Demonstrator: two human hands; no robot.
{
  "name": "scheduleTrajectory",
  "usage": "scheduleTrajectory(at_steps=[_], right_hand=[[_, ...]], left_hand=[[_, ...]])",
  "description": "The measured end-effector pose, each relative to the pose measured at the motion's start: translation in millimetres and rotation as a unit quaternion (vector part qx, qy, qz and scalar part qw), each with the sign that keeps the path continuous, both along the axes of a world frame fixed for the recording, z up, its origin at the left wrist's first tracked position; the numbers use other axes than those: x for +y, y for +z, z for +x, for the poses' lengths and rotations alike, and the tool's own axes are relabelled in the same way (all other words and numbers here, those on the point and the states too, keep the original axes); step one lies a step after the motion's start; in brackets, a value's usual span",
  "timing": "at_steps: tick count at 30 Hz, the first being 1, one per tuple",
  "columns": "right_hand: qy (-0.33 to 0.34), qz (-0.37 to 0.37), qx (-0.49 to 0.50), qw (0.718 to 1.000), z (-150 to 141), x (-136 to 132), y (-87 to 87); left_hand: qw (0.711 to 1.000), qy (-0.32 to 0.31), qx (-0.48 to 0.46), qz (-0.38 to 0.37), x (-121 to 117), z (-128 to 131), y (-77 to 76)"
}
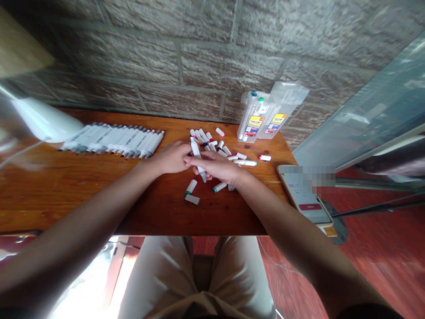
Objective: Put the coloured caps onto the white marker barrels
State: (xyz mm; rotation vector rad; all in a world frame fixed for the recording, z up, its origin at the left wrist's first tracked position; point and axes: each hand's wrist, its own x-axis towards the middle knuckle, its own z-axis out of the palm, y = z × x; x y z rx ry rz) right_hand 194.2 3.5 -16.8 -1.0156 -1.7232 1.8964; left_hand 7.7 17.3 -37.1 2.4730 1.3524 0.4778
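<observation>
Over the table (166,206), the right hand (217,166) gripped the marker (198,159); the left hand (175,157) curled beside it, its hold unclear from my end. I judged the marker light, stiff, smooth, best taken mid-length.

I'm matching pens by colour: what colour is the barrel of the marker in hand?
The marker barrel is white, as the head view shows.

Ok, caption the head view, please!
Bare left hand and right hand meet at a slim white marker above a brown wooden table.
</observation>
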Motion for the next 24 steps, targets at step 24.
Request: scheduleTrajectory(at_steps=[24], right_hand=[[-0.023, -0.014, -0.039, 0.999, -2, -6, 14.1]], left_hand=[[1.0, 0.005, 0.019, -0.009, 0, 0, 0.9]])
